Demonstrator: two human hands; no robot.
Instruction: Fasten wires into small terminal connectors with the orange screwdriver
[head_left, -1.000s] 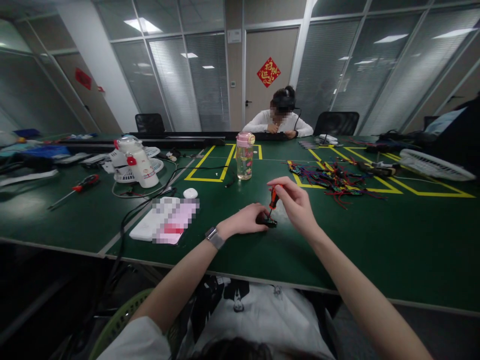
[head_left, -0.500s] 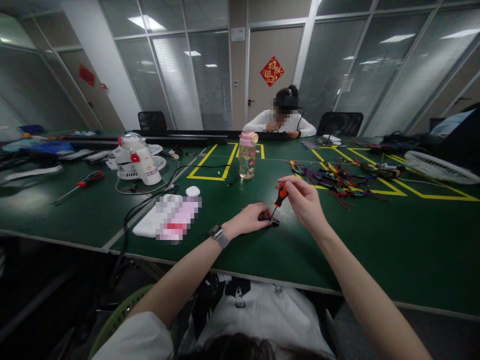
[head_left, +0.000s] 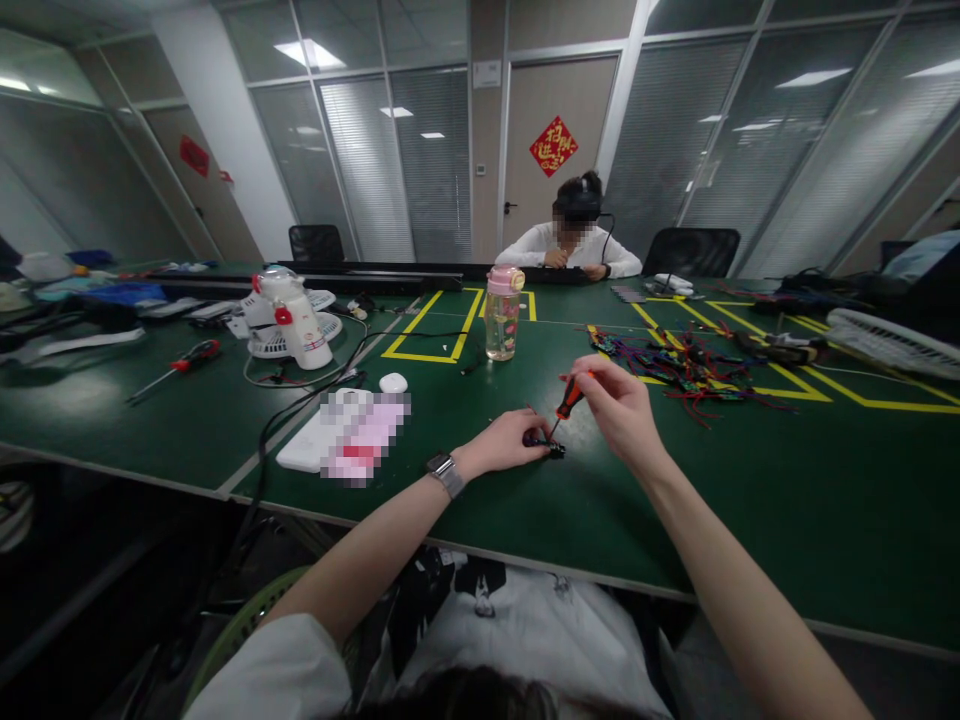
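Observation:
In my right hand (head_left: 616, 405) is a small screwdriver (head_left: 570, 396) with an orange and black handle, gripped near its top end. It leans, and its thin shaft points down at a small dark circuit board (head_left: 556, 451) on the green table. Whether the tip sits in a screw is too small to tell. My left hand (head_left: 508, 440) pinches the board from the left, its fingers covering much of it. A watch (head_left: 444, 472) is on my left wrist.
A pink-lidded bottle (head_left: 502, 315) stands beyond my hands. Wired circuit boards (head_left: 686, 360) lie heaped to the right. At left are a white power bank (head_left: 319, 430), a white case (head_left: 393, 384), a white bottle (head_left: 304, 325) and a red screwdriver (head_left: 180, 366). A person (head_left: 574, 235) sits opposite.
The whole view has shifted slightly, moving everything a little right and down in it. My left hand stays on the board; the screwdriver in my right hand leans somewhat more.

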